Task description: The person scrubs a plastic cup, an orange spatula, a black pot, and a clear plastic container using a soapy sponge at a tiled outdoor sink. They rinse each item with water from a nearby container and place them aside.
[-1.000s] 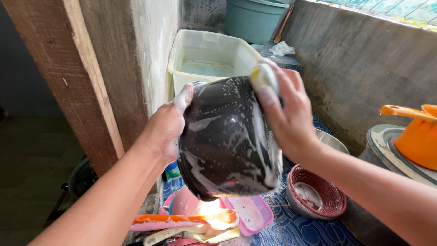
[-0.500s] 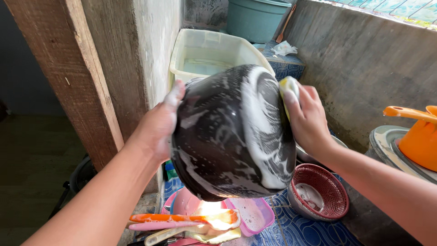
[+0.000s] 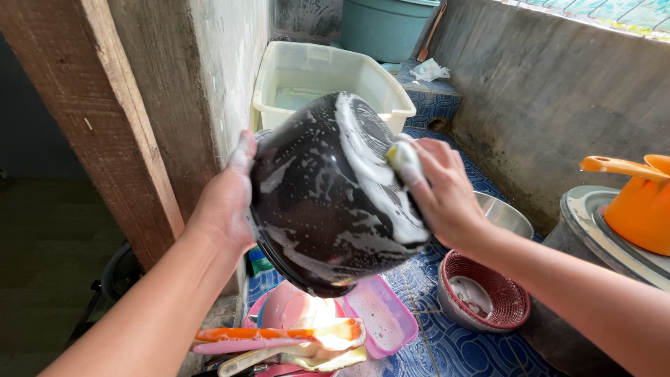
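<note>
A black cooking pot (image 3: pixel 321 202), streaked with white soap foam, is held upside down and tilted in front of me. My left hand (image 3: pixel 227 199) grips its rim on the left side. My right hand (image 3: pixel 440 192) presses a yellow-green sponge (image 3: pixel 401 157) against the pot's soapy bottom edge on the right.
A clear plastic tub (image 3: pixel 321 77) with water stands behind the pot. Below lie a pink container (image 3: pixel 380 318), pink bowl and orange utensils (image 3: pixel 279 335). A red basket in a bowl (image 3: pixel 481 297), a metal bowl (image 3: pixel 502 213), an orange jug (image 3: pixel 638 202) and a concrete wall (image 3: pixel 558 98) are on the right; a wooden post (image 3: pixel 98 119) stands left.
The pot has been turned and lowered slightly, its base now facing more to the right. My right hand with the sponge has slid down from the top to the pot's right edge.
</note>
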